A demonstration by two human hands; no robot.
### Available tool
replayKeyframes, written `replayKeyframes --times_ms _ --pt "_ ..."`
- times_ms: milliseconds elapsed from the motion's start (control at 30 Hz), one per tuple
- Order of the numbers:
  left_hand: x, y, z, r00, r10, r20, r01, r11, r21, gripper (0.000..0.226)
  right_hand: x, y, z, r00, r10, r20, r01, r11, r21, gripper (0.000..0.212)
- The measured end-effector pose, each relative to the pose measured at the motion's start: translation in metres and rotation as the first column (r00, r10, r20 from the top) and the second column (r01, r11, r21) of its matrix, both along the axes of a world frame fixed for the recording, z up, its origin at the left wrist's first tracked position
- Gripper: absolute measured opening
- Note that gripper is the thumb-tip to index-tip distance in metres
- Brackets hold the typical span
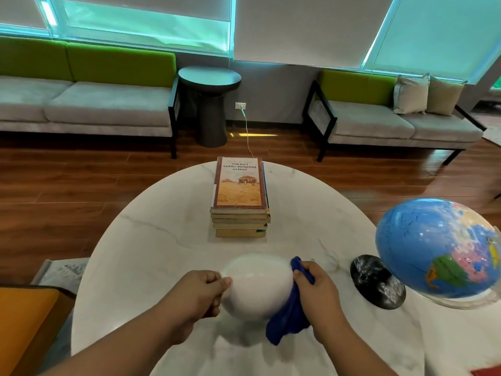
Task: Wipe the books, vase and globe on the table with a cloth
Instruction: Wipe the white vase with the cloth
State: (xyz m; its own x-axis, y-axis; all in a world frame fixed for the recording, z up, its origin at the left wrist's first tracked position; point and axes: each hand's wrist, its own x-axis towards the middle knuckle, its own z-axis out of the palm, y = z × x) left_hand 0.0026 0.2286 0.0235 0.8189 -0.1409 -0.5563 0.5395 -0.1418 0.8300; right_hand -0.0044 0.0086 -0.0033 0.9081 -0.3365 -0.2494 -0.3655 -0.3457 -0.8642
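A white rounded vase [256,286] stands near the front of the round marble table [151,240]. My left hand [202,293] pinches its left rim. My right hand [315,291] grips a blue cloth [288,318] and presses it against the vase's right side. A stack of several books [240,196] lies at the table's middle, behind the vase. A blue globe [440,248] on a black marbled base [376,282] stands at the right edge.
Grey and green sofas [89,99] line the far wall, with a dark round side table [210,104] between them. A white cable [248,131] runs from a wall socket across the wooden floor. An orange chair [24,321] sits at the lower left.
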Motion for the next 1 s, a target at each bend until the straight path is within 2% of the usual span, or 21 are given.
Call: replayKeyframes --times_ms 100,167,233,300,333,367,533,700,767,867,1000 --pt "0.003 -0.002 -0.001 0.999 -0.022 0.029 0.021 0.999 0.039 0.036 -0.007 0.007 -0.004 0.998 0.025 0.058 -0.015 0.985 -0.173 0.016" --pt "0.004 -0.003 -0.001 0.997 -0.050 0.061 0.045 0.995 0.086 0.033 -0.018 0.023 0.002 0.964 0.180 0.197 -0.115 0.946 -0.303 0.024" --pt "0.002 -0.005 -0.001 0.992 -0.088 0.092 0.075 0.988 0.137 0.027 -0.027 0.043 0.012 0.877 0.413 0.244 -0.283 0.856 -0.432 0.030" --pt "-0.002 -0.009 -0.001 0.984 -0.124 0.128 0.100 0.979 0.178 0.020 -0.030 0.059 0.023 0.782 0.599 0.174 -0.419 0.711 -0.565 0.032" --pt "-0.003 -0.010 -0.001 0.976 -0.147 0.161 0.114 0.973 0.199 0.017 -0.028 0.062 0.028 0.763 0.630 0.144 -0.442 0.671 -0.596 0.032" --pt "-0.004 -0.011 -0.001 0.965 -0.172 0.196 0.126 0.965 0.229 0.016 -0.023 0.062 0.032 0.767 0.627 0.134 -0.440 0.667 -0.600 0.032" --pt "0.000 -0.015 0.002 0.926 -0.254 0.279 0.123 0.903 0.412 0.021 -0.006 0.049 0.041 0.876 0.454 0.159 -0.294 0.766 -0.571 0.034" --pt "-0.003 -0.022 0.000 0.927 -0.230 0.296 0.122 0.932 0.343 0.014 -0.020 0.068 0.044 0.817 0.576 0.033 -0.411 0.621 -0.668 0.032" --pt "-0.004 -0.025 -0.001 0.922 -0.233 0.309 0.120 0.931 0.344 0.020 -0.008 0.069 0.050 0.846 0.533 0.004 -0.380 0.609 -0.696 0.028" --pt "-0.004 -0.028 -0.001 0.907 -0.258 0.334 0.124 0.920 0.373 0.017 0.007 0.067 0.057 0.871 0.487 -0.067 -0.381 0.583 -0.718 0.023" --pt "-0.003 -0.026 -0.005 0.911 -0.255 0.325 0.130 0.924 0.359 0.018 -0.008 0.067 0.054 0.823 0.562 -0.086 -0.442 0.537 -0.718 0.019"
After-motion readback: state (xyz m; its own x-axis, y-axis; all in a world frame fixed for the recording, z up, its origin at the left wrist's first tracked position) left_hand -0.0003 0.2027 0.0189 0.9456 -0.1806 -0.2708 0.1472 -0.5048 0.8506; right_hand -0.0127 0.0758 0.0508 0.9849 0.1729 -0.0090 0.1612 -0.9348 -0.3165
